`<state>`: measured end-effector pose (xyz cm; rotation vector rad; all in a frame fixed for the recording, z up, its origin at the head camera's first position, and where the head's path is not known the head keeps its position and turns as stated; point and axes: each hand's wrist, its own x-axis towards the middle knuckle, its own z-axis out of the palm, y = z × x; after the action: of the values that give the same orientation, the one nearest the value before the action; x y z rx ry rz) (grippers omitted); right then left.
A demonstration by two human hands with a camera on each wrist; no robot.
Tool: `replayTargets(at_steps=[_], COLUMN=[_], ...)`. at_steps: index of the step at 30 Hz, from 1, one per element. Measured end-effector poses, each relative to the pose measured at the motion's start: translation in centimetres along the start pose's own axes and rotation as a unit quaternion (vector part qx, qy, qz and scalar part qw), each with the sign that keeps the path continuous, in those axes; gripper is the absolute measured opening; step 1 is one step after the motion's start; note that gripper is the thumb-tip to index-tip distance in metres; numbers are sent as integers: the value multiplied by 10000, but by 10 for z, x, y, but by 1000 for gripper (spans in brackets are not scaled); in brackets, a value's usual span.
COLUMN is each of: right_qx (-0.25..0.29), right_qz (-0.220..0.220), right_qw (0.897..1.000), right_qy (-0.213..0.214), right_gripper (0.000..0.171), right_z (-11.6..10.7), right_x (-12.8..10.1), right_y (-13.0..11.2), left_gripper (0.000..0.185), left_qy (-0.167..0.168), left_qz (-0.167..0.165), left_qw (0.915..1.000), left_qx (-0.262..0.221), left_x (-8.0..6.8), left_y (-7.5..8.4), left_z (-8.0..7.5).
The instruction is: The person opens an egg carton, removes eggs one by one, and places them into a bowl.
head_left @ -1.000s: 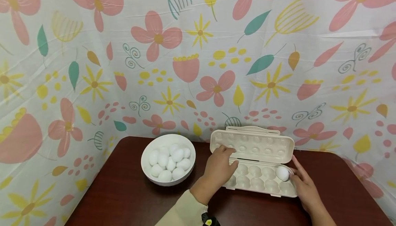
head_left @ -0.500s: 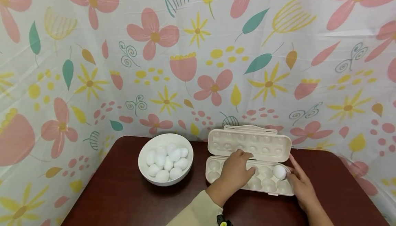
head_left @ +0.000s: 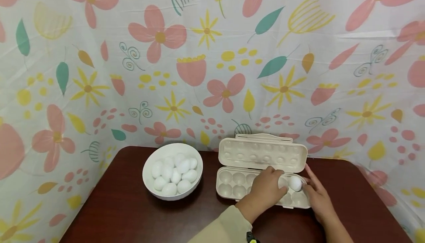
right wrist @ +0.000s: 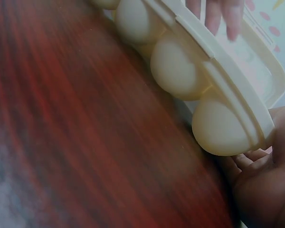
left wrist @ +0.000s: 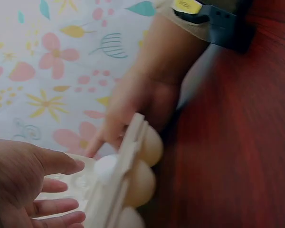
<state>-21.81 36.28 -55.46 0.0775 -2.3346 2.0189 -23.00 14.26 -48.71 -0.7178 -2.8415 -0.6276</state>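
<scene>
A cream plastic egg carton (head_left: pixel 262 153) lies on the table, its lid (head_left: pixel 232 156) tipped back. One white egg (head_left: pixel 295 183) sits in the back cup at the right end; the other visible cups hold nothing. Over the middle cups is my left hand (head_left: pixel 265 188), fingers loosely bent and nothing in them; it covers part of the tray. In the left wrist view its thumb and fingers (left wrist: pixel 57 206) are spread apart above the carton. My right hand (head_left: pixel 320 200) holds the carton's right end, thumb near the egg, with fingers (right wrist: pixel 251 161) under the edge in the right wrist view.
To the left of the carton stands a white bowl (head_left: pixel 172 149) with several white eggs (head_left: pixel 169 189). All of this rests on a dark red-brown table (head_left: pixel 113 202). A flower-patterned cloth (head_left: pixel 212 65) hangs close behind the table and along its left side.
My left hand has moved right along the carton, from its left end to over the middle cups. The right hand keeps its hold. The head view has turned slightly, shifting everything left.
</scene>
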Motion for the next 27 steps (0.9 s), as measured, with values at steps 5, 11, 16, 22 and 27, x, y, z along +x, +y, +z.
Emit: replayTargets(at_steps=[5, 11, 16, 22, 27], right_qx=[-155, -123, 7, 13, -12], right_qz=[4, -73, -149, -189, -175], right_qw=[9999, 9999, 9999, 9998, 9998], right_qy=[-8, 11, -29, -2, 28], right_gripper=[64, 63, 62, 62, 62], right_z=[1, 1, 3, 3, 0], right_x=[2, 0, -1, -1, 0], right_y=[1, 1, 2, 1, 0], left_gripper=[47, 58, 57, 53, 38], left_qy=[-29, 15, 99, 273, 721], left_qz=[135, 405, 253, 149, 140], left_qw=[9999, 9988, 9994, 9991, 9959], left_qx=[-96, -291, -202, 278, 529], left_x=[5, 9, 12, 18, 21], left_y=[6, 16, 21, 28, 32], left_z=[17, 33, 43, 49, 53])
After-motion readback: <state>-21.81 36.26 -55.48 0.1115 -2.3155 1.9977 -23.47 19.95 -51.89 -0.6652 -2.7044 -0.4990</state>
